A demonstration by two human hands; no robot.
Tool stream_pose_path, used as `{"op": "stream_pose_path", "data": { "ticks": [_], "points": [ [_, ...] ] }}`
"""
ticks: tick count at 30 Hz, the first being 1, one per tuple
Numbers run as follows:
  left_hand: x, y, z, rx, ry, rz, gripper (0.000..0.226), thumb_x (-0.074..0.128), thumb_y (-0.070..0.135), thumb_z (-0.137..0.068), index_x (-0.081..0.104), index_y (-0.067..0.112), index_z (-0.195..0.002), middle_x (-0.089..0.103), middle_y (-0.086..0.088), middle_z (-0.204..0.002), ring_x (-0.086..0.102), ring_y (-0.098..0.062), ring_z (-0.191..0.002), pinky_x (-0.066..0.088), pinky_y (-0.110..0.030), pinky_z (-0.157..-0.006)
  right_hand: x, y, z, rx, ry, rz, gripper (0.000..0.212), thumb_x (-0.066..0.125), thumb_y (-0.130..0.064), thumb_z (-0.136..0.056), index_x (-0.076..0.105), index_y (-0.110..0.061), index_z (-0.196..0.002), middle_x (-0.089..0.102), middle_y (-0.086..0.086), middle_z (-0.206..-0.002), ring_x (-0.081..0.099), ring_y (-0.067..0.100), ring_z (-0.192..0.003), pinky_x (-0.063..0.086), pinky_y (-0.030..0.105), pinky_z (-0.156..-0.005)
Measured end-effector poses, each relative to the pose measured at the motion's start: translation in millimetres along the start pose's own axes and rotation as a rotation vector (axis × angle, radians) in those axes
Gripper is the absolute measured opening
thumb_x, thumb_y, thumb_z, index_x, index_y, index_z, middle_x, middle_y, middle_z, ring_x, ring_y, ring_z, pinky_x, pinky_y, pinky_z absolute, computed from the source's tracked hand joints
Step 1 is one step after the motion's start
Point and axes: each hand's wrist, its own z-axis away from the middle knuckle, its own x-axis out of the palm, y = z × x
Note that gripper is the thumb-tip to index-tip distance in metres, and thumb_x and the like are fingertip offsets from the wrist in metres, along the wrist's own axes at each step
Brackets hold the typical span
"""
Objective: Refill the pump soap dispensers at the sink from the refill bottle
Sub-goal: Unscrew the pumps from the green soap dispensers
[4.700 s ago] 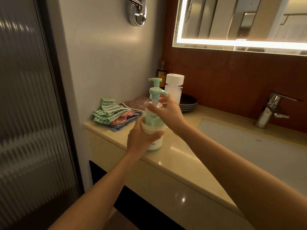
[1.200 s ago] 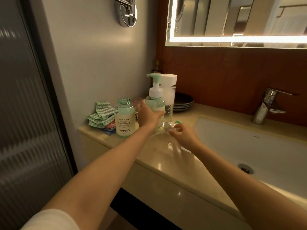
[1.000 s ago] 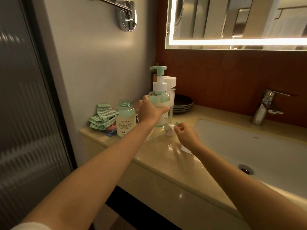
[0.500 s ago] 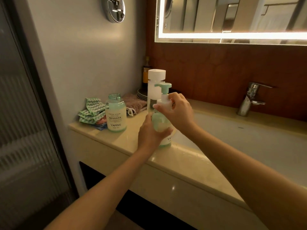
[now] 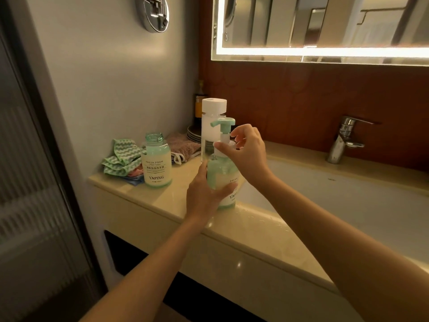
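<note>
Mint-green pump bottle (image 5: pixel 222 180), upright on the surface (image 5: pixel 162 205): left hand (image 5: pixel 204 197) grips its body, right hand (image 5: pixel 249 155) pinches the collar (image 5: pixel 224 150) at twelve o'clock.

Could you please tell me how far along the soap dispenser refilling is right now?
Done: the open dispenser stands on the counter, pump off. In hand: the left hand grips the second dispenser while the right hand holds its pump collar. Left: the white-capped refill bottle stands closed behind it; nothing shows pouring yet.
</note>
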Motion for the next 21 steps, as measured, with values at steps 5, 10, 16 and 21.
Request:
{"op": "stream_pose_path", "data": {
  "ticks": [5, 10, 16, 21],
  "points": [
    [0.6, -1.3, -1.0, 0.019, 0.037, -0.054, 0.075, 0.076, 0.049, -0.066, 0.044, 0.02, -0.128, 0.062, 0.003, -0.113, 0.059, -0.015, -0.1, 0.05, -0.03, -0.083, -3.1, -3.9, 3.8, 0.074, -0.072, -0.142, 0.029, 0.058, -0.016, -0.087, 0.054, -0.015, -0.116, 0.057, -0.005, -0.104, 0.056, 0.011, -0.095, 0.051, 0.023, -0.08],
    [0.6, -1.9, 0.0, 0.021, 0.047, -0.072, 0.074, 0.076, 0.048, -0.067, 0.045, 0.019, -0.127, 0.062, 0.002, -0.113, 0.059, -0.016, -0.1, 0.05, -0.032, -0.084, 1.3, -4.1, 4.9, 0.068, -0.054, -0.12, 0.046, 0.065, -0.037, -0.082, 0.048, -0.018, -0.121, 0.053, -0.003, -0.114, 0.053, 0.01, -0.097, 0.047, 0.022, -0.077],
    [-0.5, -1.7, -0.1, 0.028, 0.051, -0.087, 0.076, 0.075, 0.05, -0.066, 0.045, 0.019, -0.129, 0.062, 0.002, -0.114, 0.059, -0.016, -0.101, 0.05, -0.032, -0.084, 2.3, -5.4, 1.9, 0.11, -0.056, -0.064, 0.035, 0.066, -0.027, -0.082, 0.05, -0.016, -0.111, 0.052, -0.002, -0.106, 0.052, 0.012, -0.094, 0.048, 0.024, -0.079],
    [0.0, -1.8, 0.0, 0.02, 0.055, -0.104, 0.073, 0.075, 0.05, -0.067, 0.046, 0.019, -0.127, 0.062, 0.002, -0.114, 0.06, -0.016, -0.1, 0.049, -0.029, -0.083, 1.2, -4.7, 5.9, 0.188, -0.102, -0.234, 0.043, 0.062, -0.031, -0.086, 0.046, -0.017, -0.123, 0.053, -0.005, -0.111, 0.053, 0.01, -0.099, 0.046, 0.022, -0.079]
  ]
}}
